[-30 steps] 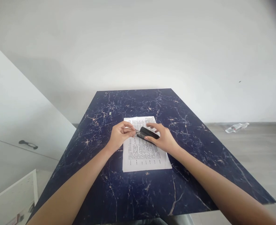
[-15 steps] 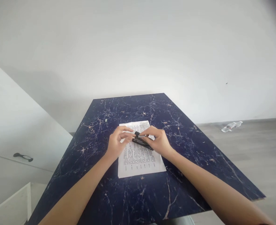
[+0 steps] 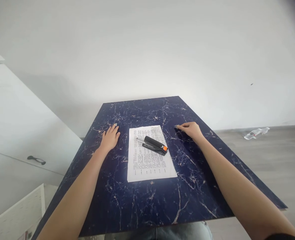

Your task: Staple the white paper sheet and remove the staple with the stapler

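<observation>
A black stapler (image 3: 154, 145) with an orange end lies on a printed sheet of paper (image 3: 149, 160) in the middle of the dark blue marbled table (image 3: 142, 200). My left hand (image 3: 109, 138) rests flat on the table left of the paper, fingers stretched out, holding nothing. My right hand (image 3: 189, 129) rests on the table right of the paper, fingers loosely extended and empty. A tiny pale scrap lies by my left fingertips.
A white cabinet (image 3: 17, 133) with a dark handle (image 3: 36, 160) stands at the left. A plastic bottle (image 3: 256, 133) lies on the grey floor at the right. A white wall is behind the table.
Both hands let go of the stapler and moved apart to rest on the table on either side of the paper. The stapler now lies on the sheet.
</observation>
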A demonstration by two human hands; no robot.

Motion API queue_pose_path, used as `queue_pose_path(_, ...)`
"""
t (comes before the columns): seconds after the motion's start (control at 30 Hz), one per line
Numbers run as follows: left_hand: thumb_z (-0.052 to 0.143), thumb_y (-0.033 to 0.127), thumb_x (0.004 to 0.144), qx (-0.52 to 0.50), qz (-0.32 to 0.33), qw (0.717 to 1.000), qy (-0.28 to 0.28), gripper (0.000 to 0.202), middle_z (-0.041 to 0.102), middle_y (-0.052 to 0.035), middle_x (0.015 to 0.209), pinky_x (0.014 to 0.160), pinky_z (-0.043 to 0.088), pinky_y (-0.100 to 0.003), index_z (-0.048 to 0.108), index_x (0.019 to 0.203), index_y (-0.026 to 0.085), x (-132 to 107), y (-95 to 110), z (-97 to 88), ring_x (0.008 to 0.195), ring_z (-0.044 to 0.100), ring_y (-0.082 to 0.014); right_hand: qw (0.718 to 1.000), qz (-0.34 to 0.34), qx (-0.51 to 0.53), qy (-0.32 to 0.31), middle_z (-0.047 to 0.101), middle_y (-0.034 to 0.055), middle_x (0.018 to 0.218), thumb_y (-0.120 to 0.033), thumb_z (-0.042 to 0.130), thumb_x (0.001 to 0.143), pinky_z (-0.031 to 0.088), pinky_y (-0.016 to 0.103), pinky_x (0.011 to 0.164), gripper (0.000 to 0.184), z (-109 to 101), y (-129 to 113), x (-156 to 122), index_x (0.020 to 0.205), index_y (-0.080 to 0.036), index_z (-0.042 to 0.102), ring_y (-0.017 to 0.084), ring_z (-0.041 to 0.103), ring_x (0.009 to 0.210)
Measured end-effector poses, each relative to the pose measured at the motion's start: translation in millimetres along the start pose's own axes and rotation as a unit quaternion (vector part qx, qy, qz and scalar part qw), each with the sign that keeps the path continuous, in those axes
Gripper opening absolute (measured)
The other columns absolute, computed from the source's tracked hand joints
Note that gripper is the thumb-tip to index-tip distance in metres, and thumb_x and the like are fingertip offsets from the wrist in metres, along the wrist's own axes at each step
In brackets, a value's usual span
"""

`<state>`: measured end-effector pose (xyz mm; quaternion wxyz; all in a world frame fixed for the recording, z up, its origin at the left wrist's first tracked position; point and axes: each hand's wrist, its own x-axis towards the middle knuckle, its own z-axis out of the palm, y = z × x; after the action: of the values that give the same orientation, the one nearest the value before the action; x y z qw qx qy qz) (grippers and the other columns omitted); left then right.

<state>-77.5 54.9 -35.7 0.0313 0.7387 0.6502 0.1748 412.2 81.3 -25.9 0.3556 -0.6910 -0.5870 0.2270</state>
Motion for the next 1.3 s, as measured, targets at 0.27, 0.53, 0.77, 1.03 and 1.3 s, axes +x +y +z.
queue_pose_path(0.27,0.037,0.040,0.106,0.005,0.017,1.000,0.013,0.048,0.040,-0.0160,0.168,0.122,0.031,-0.067,0.059,0.145,0.023,2.9,-0.4,-2.8,0.152,0.041,-0.0389,0.996,-0.010,-0.002,0.084,0.069,0.0062,0.063,-0.062,0.075,0.077,0.041,0.034,0.064,0.046,6.8,8.5,5.1,0.068,-0.017,0.075,0.020,0.058,0.063)
queue_pose_path(0.53,0.028,0.038,0.109,0.050,0.002,0.998,-0.031,0.052,0.039,-0.0104,0.169,0.124,0.024,-0.071,0.050,0.155,0.025,2.0,4.1,-2.6,0.158,0.029,-0.0399,0.996,-0.013,0.000,0.088,0.075,0.0041,0.072,-0.054,0.060,0.088,0.043,0.031,0.066,0.042,14.3,11.6,9.0,0.073,-0.019,0.079,0.021,0.065,0.068)
queue_pose_path(0.77,0.053,0.027,0.100,-0.025,0.073,0.994,0.072,0.029,0.060,-0.0139,0.123,0.105,0.053,-0.044,0.067,0.125,0.020,2.3,6.6,-7.2,0.109,0.067,-0.0279,0.997,-0.020,-0.024,0.074,0.074,0.0039,0.070,-0.053,0.061,0.087,0.040,0.031,0.064,0.041,12.1,6.8,4.8,0.071,-0.020,0.078,0.020,0.063,0.064)
queue_pose_path(1.03,0.050,0.021,0.102,-0.022,0.121,0.990,0.071,0.028,0.070,-0.0134,0.124,0.111,0.045,-0.051,0.073,0.118,0.019,7.4,3.3,0.8,0.118,0.063,-0.0319,0.994,-0.045,-0.038,0.092,0.070,0.0044,0.063,-0.050,0.060,0.087,0.039,0.033,0.064,0.039,12.9,-3.6,-3.8,0.070,-0.019,0.077,0.020,0.059,0.060)
queue_pose_path(1.3,0.052,0.019,0.101,-0.053,0.099,0.989,0.092,0.015,0.076,-0.0102,0.104,0.090,0.054,-0.041,0.067,0.105,0.022,-1.6,23.8,-8.2,0.098,0.071,-0.0290,0.972,-0.206,-0.081,0.081,0.063,0.0034,0.061,-0.046,0.057,0.093,0.037,0.033,0.064,0.040,28.1,-36.5,-29.6,0.064,-0.021,0.067,0.019,0.053,0.058)
